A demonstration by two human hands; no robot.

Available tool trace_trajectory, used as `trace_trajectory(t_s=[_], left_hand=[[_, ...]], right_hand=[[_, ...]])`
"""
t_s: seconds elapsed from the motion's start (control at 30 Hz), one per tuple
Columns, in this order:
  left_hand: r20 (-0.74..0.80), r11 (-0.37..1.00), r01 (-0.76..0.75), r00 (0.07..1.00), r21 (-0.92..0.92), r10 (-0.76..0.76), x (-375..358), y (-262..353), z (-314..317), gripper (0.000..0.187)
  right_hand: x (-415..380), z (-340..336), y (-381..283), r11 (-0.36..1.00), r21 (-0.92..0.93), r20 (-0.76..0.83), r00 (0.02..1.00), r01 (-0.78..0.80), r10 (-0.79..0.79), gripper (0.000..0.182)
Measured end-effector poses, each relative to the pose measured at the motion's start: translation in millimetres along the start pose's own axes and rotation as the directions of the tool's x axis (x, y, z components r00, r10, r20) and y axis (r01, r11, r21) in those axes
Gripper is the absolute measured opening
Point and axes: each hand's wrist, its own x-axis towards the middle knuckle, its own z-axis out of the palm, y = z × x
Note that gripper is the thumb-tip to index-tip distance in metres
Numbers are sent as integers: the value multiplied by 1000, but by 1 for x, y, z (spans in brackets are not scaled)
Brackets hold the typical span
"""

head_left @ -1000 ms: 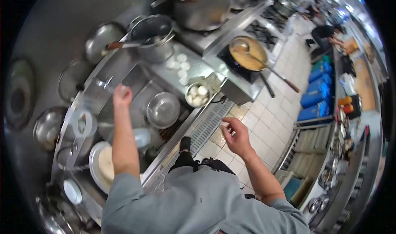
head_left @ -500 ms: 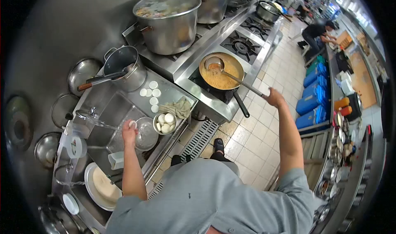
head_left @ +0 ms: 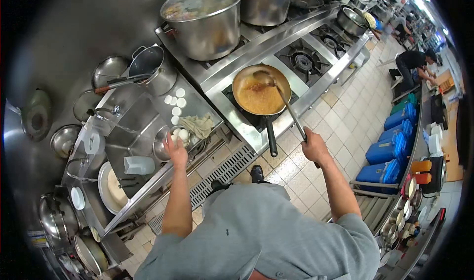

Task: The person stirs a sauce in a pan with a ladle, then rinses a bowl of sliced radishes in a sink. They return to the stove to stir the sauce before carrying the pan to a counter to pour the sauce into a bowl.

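Note:
My right hand [head_left: 314,146] is wrapped around the long handle of a metal ladle [head_left: 288,104]. The ladle's bowl rests in a frying pan [head_left: 269,134] of orange-brown sauce [head_left: 257,97] on a burner. Over the sink's edge, my left hand [head_left: 177,151] has its fingers stretched out, right at a metal bowl [head_left: 189,141] of smooth white rounded pieces [head_left: 181,134]. Behind that hand, a second metal bowl [head_left: 159,149] is partly hidden. A crumpled cloth [head_left: 197,126] lies beside the white pieces, and several white round pieces [head_left: 180,102] sit on the steel counter.
Water runs from a faucet [head_left: 111,111] into the sink [head_left: 143,119]. A clear plastic jug [head_left: 139,165] stands there too. Large stockpots [head_left: 210,36] occupy the back burners. Blue bins [head_left: 382,154] line the right side, where a person [head_left: 414,65] bends over a counter.
My left hand has shifted from over the sink to the bowl of white pieces, and its fingers have spread. My right hand has moved slightly left and down, with the ladle tilting more steeply.

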Motion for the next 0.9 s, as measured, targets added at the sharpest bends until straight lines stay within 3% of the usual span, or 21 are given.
trace_trajectory(t_s=[0.07, 0.13, 0.2, 0.23, 0.27, 0.3, 0.33, 0.4, 0.43, 0.47, 0.53, 0.57, 0.63, 0.67, 0.7, 0.73, 0.77, 0.8, 0.83, 0.87, 0.9], left_hand=[[24, 1000, 27, 999, 3, -27, 1, -7, 11, 59], [24, 999, -31, 999, 25, 31, 8, -8, 15, 63], [61, 1000, 24, 998, -19, -23, 10, 4, 14, 66], [80, 991, 71, 995, -109, -63, 11, 13, 11, 65], [107, 973, 119, 989, -197, -99, 11, 19, 7, 64], [120, 973, 112, 989, -201, -89, 11, 20, 6, 64], [54, 982, 92, 995, -163, -84, 10, 21, 6, 63], [1, 987, 81, 997, -142, -81, 2, 39, 2, 61], [-46, 990, -5, 999, -138, -1, -11, 69, -13, 60], [-94, 988, -89, 993, -125, 78, -22, 85, -19, 59], [-60, 967, -241, 970, -79, 237, -55, 109, -10, 60], [-37, 957, -284, 959, -55, 282, -65, 115, -5, 60], [-19, 942, -332, 943, -52, 331, -81, 122, 9, 61], [97, 956, -142, 980, -258, 172, -90, 123, 21, 61], [246, 902, 70, 969, -426, 41, -97, 126, 29, 62], [253, 897, 56, 965, -439, 63, -100, 133, 29, 62], [458, 768, 346, 885, -539, -78, -103, 139, 28, 62], [674, 576, 618, 723, -535, -149, -109, 146, 31, 62], [706, 594, 618, 698, -515, -115, -115, 150, 37, 62], [731, 584, 636, 674, -505, -102, -122, 164, 35, 61], [738, 609, 607, 672, -511, -52, -127, 165, 43, 60]], right_hand=[[-10, -12, -8, 983, -49, 30, 983, -178, 180, 39], [-16, -7, -3, 985, 75, 92, 984, -158, 151, 38], [-23, -3, -7, 967, 204, 150, 981, -155, 125, 37], [-25, -2, -18, 804, 505, 285, 940, -313, 187, 31], [-27, 1, -29, 525, 717, 424, 885, -459, 194, 26], [-26, 6, -35, 145, 859, 474, 870, -491, 138, 12], [-24, 6, -42, 141, 864, 464, 873, -483, 151, 12], [-22, 4, -57, -121, 859, 511, 849, -498, 133, 8], [-22, 6, -65, -30, 883, 466, 868, -468, 171, 12], [-24, 14, -63, 217, 879, 394, 903, -425, 170, 11], [-43, -11, -94, 682, 646, 213, 939, -344, 272, 22], [-54, -12, -95, 678, 644, 217, 934, -355, 283, 22], [-68, -21, -91, 923, 356, -45, 984, -147, 174, 38], [-76, -25, -90, 924, 351, -58, 982, -150, 181, 38], [-83, -25, -89, 824, 544, -12, 981, -158, 195, 45], [-89, -25, -86, 682, 713, 29, 979, -160, 200, 53], [-88, -14, -68, 440, 873, 144, 972, -212, 183, 51], [-84, 0, -41, 317, 912, 249, 966, -259, 73, 51], [-79, 23, -20, 635, 713, 183, 953, -298, 242, 50], [-65, 86, 28, 994, 105, -308, 951, 29, 5, 47], [-76, 78, 17, 926, 350, -279, 959, 142, -41, 46]])
